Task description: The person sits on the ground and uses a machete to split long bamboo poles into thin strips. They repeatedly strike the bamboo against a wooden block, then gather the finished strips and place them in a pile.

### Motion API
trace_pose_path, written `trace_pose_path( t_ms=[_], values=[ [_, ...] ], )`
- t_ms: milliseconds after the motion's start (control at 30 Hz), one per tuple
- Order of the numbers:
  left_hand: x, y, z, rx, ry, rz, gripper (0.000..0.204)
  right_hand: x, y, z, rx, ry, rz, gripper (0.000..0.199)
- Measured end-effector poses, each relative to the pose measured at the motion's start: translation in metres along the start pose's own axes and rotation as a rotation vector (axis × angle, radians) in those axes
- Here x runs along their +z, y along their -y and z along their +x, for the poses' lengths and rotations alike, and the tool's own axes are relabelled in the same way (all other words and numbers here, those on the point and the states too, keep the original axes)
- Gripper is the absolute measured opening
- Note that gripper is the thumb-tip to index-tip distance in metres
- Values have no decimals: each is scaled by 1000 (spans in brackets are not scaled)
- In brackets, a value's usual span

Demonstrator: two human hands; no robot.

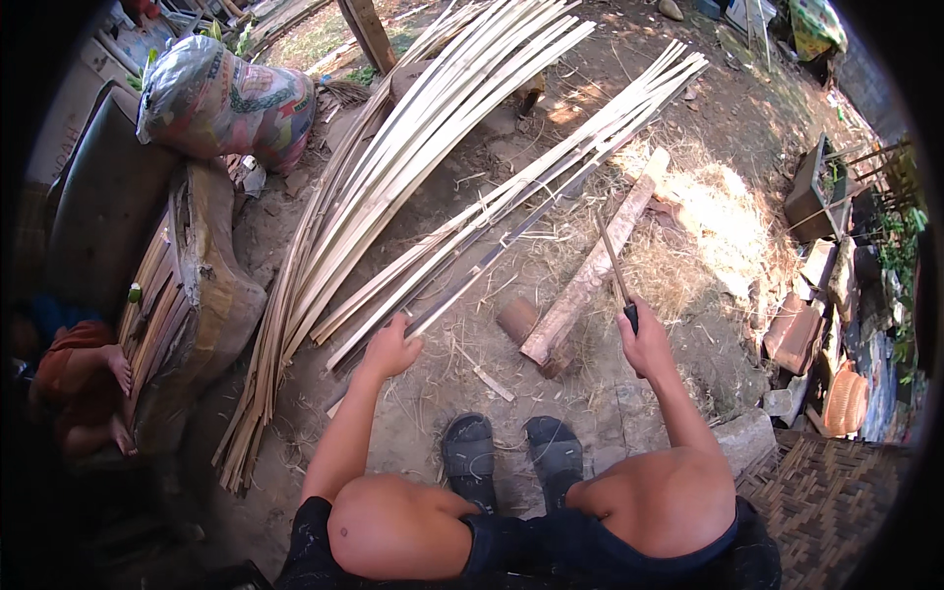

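Note:
My left hand (393, 346) is closed around the near part of a long, dark-edged bamboo strip (472, 275). The strip slants away to the upper right beside a narrow bundle of pale strips (570, 162). In my right hand (646, 342) is a knife (614, 258), its black handle in my fist and its long thin blade pointing up and away. The blade passes close to a wooden plank (597, 258) whose near end rests on a short round log (518, 320); from here I cannot tell whether they touch.
Left of my hand fans a large pile of split bamboo (393, 167). A stuffed sack (226, 103) and a curved wooden log (211, 285) stand farther left, near another person's bare feet (120, 369). Shavings (708, 231) cover the ground at right; a woven mat (826, 501) lies lower right.

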State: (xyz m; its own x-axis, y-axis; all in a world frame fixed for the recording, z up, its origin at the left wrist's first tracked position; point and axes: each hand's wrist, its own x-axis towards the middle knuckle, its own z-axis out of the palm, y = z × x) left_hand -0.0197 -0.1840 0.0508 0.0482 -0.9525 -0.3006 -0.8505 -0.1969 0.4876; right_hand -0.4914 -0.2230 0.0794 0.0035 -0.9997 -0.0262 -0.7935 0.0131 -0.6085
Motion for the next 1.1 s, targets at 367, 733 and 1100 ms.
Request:
trace_pose_path(
  t_ms=[367, 733, 1100],
  values=[
    [-47, -59, -35, 8, -33, -70, 44, 3, 6, 49, -167, 43, -310, 42],
    [-40, -55, -39, 2, -117, -5, 39, -5, 20, 50, -40, 62, -246, 43],
    [-104, -114, -33, 194, -535, -149, 28, 29, -45, -43, 332, 101, 365, 43]
  ],
)
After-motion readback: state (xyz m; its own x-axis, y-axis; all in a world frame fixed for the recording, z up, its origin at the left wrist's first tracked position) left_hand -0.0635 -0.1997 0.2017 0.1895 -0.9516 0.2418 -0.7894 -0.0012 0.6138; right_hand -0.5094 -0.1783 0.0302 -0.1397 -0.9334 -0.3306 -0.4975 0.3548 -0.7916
